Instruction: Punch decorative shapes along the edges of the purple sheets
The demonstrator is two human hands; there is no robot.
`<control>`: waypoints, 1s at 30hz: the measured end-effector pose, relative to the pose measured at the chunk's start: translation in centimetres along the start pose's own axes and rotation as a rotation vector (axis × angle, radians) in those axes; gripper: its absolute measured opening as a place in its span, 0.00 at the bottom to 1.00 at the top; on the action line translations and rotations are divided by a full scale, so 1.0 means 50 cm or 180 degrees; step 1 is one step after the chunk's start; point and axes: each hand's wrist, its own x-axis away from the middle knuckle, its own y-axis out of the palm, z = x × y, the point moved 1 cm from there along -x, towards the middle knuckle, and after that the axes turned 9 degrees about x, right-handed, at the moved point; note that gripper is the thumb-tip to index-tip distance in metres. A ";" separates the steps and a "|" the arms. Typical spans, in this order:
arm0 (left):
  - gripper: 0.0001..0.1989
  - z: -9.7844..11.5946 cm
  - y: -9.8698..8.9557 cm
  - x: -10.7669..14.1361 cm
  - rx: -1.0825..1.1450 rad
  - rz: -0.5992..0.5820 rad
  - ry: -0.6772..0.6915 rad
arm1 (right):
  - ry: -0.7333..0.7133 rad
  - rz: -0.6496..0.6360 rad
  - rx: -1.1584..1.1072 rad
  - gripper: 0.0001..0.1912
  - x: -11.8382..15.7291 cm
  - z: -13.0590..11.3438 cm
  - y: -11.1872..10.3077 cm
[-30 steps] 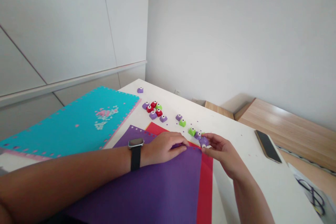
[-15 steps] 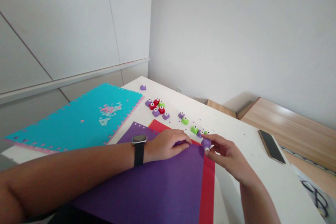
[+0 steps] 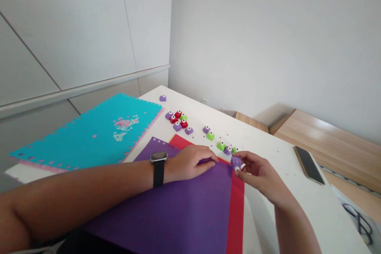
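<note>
My right hand (image 3: 258, 171) grips a small purple craft paper punch (image 3: 236, 162) between thumb and fingers, at the top edge of a purple paper sheet (image 3: 166, 206). My left hand (image 3: 190, 162) rests on that edge just to the left of the punch, pressing the sheet flat, with a black-strapped watch (image 3: 158, 168) on its wrist. A red paper sheet (image 3: 236, 216) lies under the purple one and shows along its right side and top corner. Small punched holes line the purple sheet's upper left edge.
Several purple, red and green punches (image 3: 178, 122) stand on the white table (image 3: 268, 158) beyond my hands. A teal sheet (image 3: 89, 135) with pink and pale paper bits lies to the left. A phone (image 3: 308, 165) lies near the table's right edge, above a wooden surface (image 3: 327, 139).
The purple punch in my right hand has shifted slightly to the right along the sheet's edge. My left hand stays on the sheet, and the head view has drifted a little.
</note>
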 end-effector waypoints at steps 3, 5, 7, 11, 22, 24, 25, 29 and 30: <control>0.09 0.000 0.000 0.000 0.0019 -0.0012 0.0000 | -0.0011 0.0004 -0.0035 0.21 0.003 -0.001 -0.001; 0.09 -0.001 0.000 0.001 0.0022 -0.0014 0.0010 | -0.0012 0.0021 -0.0049 0.21 0.005 -0.001 -0.002; 0.09 -0.001 0.000 0.001 0.0012 -0.0012 0.0014 | -0.0001 0.0032 -0.0045 0.21 0.006 -0.002 -0.003; 0.09 -0.001 0.001 0.002 0.0027 0.0007 0.0025 | 0.0011 0.0040 -0.0048 0.22 0.005 -0.001 -0.003; 0.11 -0.003 0.000 0.002 0.0090 0.0001 0.0004 | 0.0011 0.0039 -0.0158 0.23 0.006 -0.008 -0.007; 0.11 -0.004 0.001 0.003 0.0082 0.0006 0.0000 | 0.0009 0.0025 -0.0170 0.22 0.007 -0.007 -0.008; 0.11 -0.005 0.002 0.003 0.0074 0.0004 -0.0004 | 0.0014 0.0017 -0.0175 0.22 0.007 -0.006 -0.009; 0.11 -0.004 0.003 0.002 0.0030 -0.0001 -0.0029 | 0.0033 0.0000 -0.0143 0.23 0.007 -0.001 -0.010; 0.11 -0.003 0.002 0.002 0.0020 -0.0004 -0.0037 | 0.0039 -0.0004 -0.0129 0.23 0.007 0.000 -0.010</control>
